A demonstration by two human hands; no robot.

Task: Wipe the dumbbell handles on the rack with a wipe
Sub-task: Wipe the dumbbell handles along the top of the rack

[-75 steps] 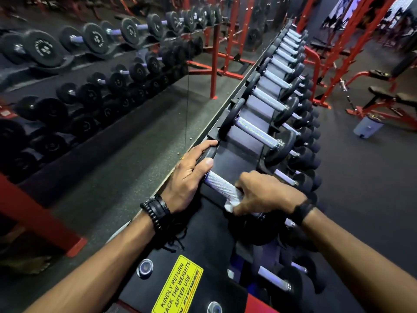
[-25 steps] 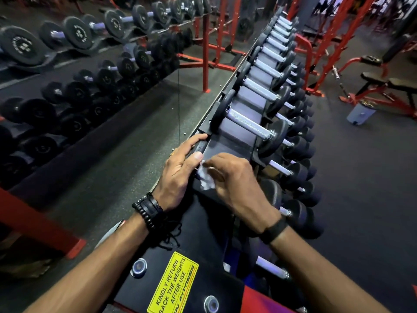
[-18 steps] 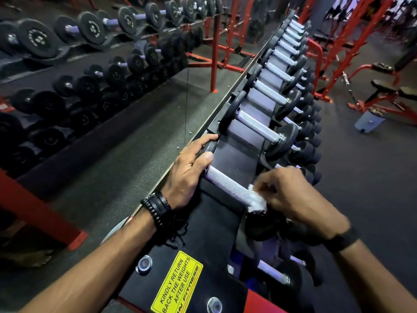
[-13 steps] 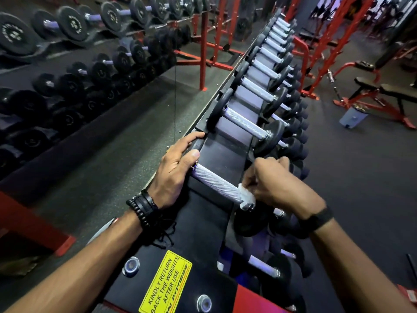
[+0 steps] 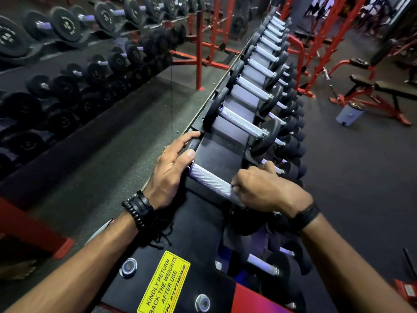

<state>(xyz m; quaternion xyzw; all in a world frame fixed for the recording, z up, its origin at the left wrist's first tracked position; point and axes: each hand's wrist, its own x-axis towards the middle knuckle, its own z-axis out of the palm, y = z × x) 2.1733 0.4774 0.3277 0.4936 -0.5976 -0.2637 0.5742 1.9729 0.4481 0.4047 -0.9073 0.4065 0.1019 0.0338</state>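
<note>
While two hands work, left hand grips one dumbbell, right hand curled round its handle.

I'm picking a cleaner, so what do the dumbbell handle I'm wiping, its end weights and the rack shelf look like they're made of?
The handle looks like bare steel with a matte silver finish; its cross-hatched knurling shows plainly. The end weights, seen on the next dumbbell, look like black rubber or coated iron; their dull, even sheen leaves that open. The rack shelf looks like metal painted matte black.
</note>
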